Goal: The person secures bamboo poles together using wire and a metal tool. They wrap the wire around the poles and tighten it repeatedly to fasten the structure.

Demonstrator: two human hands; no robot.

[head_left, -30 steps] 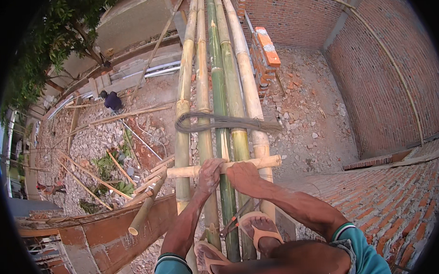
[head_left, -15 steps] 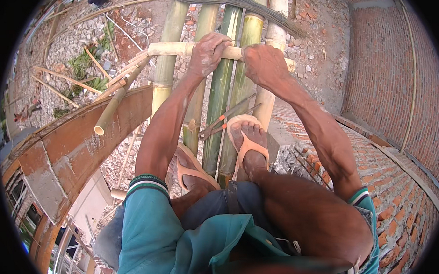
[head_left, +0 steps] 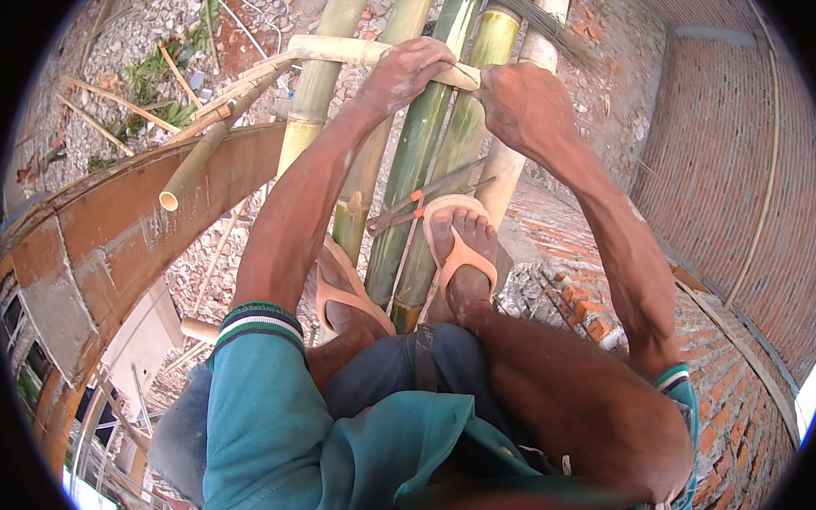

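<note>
A short cut pole [head_left: 182, 176] with a hollow end juts out at the left, resting over the curved brick wall [head_left: 110, 229]; it looks light and easy to roll. Next to it the pale bamboo crosspiece [head_left: 329, 49] lies across the tops of the long green bamboo poles [head_left: 422, 156], which run side by side away from the person's feet. The left hand [head_left: 400, 74] is wrapped over the crosspiece, fingers curled shut around it. The right hand [head_left: 524, 103] sits just beside it on the same bar, also closed, though whether it pinches a thin tie or only the bamboo is hard to tell from here. A pair of pliers [head_left: 419, 199] with orange handles lies on the poles just ahead of the sandalled right foot [head_left: 462, 244].

The crosspiece should be stiff, fairly light and smooth-skinned, so likely slippery when dusty; gripping it near where it crosses a pole, as both hands do, seems the steadiest hold. The green poles look heavier and will flex little.
</note>
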